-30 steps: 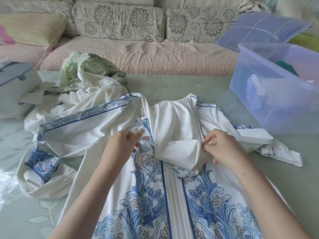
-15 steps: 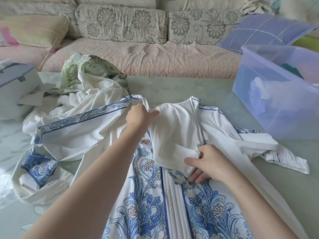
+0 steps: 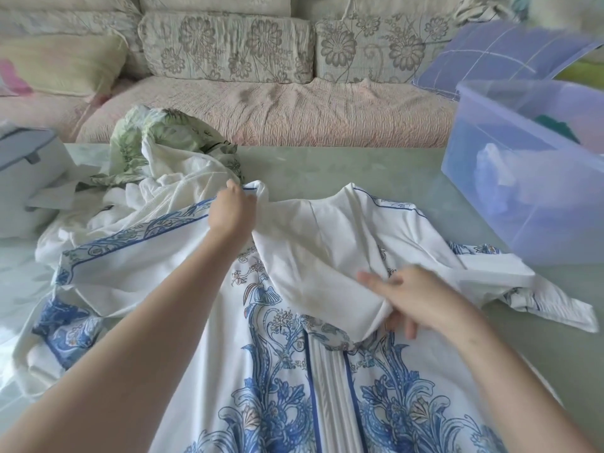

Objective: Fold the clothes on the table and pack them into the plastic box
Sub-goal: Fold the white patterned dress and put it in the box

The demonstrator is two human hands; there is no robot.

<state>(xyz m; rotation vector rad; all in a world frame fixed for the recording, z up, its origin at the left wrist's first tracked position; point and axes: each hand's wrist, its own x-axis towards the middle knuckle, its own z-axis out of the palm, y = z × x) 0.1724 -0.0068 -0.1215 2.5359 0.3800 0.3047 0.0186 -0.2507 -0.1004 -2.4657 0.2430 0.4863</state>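
Nearest, under both arms, spread on the green table (image 3: 327, 165): the white dress (image 3: 294, 371) with big blue flower prints.

With the right hand (image 3: 415, 299), pinches a folded white flap of the dress, thumb on top, fingers tucked under. Just past that grip, the plain white top part of the dress. To the right of it, a sleeve (image 3: 539, 299) lying flat.

With the left hand (image 3: 230, 212), farther away, grips the blue-lined edge near the neck, fingers curled round the cloth.

Has moved that left hand since half a second ago, a bit to the left and farther away. A second ago, lower down on the print. Keeps the right hand on the same flap as before.

Left of the left grip and touching the dress: a heap of white cloth (image 3: 157, 197), with a green leafy cloth (image 3: 170, 138) behind it. Farther left, a pale grey case (image 3: 26, 171).

Far right of the right grip, on the table: the see-through plastic box (image 3: 523, 204), holding a white cloth (image 3: 493, 168) and something dark green (image 3: 555, 125) deeper in.

Behind the table, a sofa (image 3: 261, 106) with flower cushions and a purple checked cushion (image 3: 490, 57).
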